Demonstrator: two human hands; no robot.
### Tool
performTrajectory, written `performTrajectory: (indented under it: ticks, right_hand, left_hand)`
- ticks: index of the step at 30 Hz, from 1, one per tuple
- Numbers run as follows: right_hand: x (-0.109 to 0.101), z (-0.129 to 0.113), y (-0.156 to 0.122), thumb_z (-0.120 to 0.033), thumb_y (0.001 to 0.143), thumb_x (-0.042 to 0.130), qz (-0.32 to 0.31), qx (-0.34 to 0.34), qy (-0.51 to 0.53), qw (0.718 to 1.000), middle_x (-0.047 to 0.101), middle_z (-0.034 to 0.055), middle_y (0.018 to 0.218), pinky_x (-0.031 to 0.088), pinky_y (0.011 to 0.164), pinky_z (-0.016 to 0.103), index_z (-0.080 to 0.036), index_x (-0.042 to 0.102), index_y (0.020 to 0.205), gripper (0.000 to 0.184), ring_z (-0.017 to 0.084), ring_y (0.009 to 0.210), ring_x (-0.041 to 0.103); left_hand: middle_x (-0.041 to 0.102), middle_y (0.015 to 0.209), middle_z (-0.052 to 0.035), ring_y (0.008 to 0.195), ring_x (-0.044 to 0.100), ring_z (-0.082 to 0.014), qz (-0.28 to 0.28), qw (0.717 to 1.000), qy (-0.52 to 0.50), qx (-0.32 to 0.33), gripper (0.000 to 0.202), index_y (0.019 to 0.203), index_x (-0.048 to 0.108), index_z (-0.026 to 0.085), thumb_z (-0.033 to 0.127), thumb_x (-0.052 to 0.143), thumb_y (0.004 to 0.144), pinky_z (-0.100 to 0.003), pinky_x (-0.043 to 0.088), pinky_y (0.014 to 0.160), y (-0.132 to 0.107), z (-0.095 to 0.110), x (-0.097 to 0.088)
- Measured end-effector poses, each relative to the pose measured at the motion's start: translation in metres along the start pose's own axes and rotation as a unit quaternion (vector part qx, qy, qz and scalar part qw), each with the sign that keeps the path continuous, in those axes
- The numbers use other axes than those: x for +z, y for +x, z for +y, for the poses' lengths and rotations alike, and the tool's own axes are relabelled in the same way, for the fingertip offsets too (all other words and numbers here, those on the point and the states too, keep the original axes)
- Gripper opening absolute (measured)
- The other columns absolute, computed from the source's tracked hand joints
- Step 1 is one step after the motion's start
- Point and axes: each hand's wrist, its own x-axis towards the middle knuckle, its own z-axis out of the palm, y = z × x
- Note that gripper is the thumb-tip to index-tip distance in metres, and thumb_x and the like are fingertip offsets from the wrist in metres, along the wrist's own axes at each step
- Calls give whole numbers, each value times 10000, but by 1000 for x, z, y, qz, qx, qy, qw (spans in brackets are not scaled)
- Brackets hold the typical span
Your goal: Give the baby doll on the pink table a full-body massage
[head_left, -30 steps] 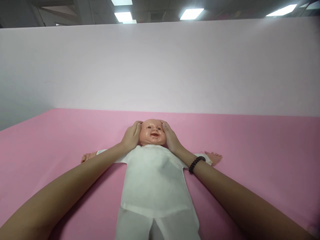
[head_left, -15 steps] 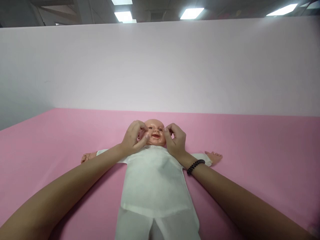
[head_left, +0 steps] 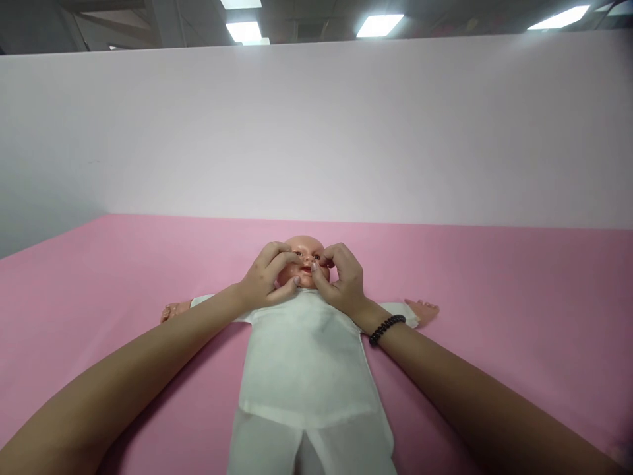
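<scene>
A baby doll (head_left: 306, 356) in a white shirt and white trousers lies on its back on a pink surface (head_left: 519, 297), arms spread out to both sides. Its bald head (head_left: 305, 245) points away from me. My left hand (head_left: 267, 280) rests on the left side of the doll's face, fingers curled, thumb near the chin. My right hand (head_left: 341, 280) mirrors it on the right side, fingers bent over the cheek and mouth. A dark bead bracelet (head_left: 386, 328) circles my right wrist. Much of the doll's lower face is hidden by my fingers.
A pale pink partition wall (head_left: 346, 132) stands behind the pink surface. Ceiling light panels (head_left: 378, 26) show above it. The doll's bare hands (head_left: 422, 309) stick out from the sleeves on both sides.
My hands went from cupping the sides of the doll's head to curling inward over its cheeks and mouth. The doll itself has stayed put.
</scene>
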Motion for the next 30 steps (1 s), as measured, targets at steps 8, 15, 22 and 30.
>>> performTrajectory:
  ticks: [8, 15, 22, 30]
  right_hand:
    - [0, 0, 0, -165, 866, 598, -11, 0, 18, 1000, 548, 18, 786, 438, 600, 318, -227, 497, 874, 119, 169, 709, 524]
    - [-1, 0, -1, -154, 856, 600, -14, 3, 17, 1000, 539, 13, 773, 429, 590, 314, -229, 485, 862, 137, 168, 704, 529]
    - [0, 1, -1, -183, 864, 577, -14, 7, 0, 1000, 492, 2, 716, 389, 549, 309, -236, 442, 811, 155, 162, 643, 482]
    - [-2, 2, -3, -283, 891, 587, -52, 110, 2, 993, 458, -33, 686, 361, 534, 275, -234, 402, 798, 213, 124, 576, 415]
  left_hand:
    - [649, 1131, -112, 1085, 630, -248, -1, 1000, -23, 3, 285, 1207, 569, 206, 240, 597, 926, -402, 533, 917, 2, 0, 0]
    - [671, 1108, -110, 1048, 660, -255, -1, 1000, -24, 8, 267, 1184, 541, 226, 242, 578, 920, -416, 545, 885, 2, 0, 1]
    - [645, 1102, -107, 1038, 643, -253, -10, 1000, -20, -10, 180, 1109, 531, 225, 246, 544, 930, -419, 543, 865, -1, -1, -1]
    - [583, 1002, -83, 971, 575, -234, 4, 998, -14, -54, 149, 1077, 509, 218, 247, 543, 935, -385, 499, 802, 0, 1, 0]
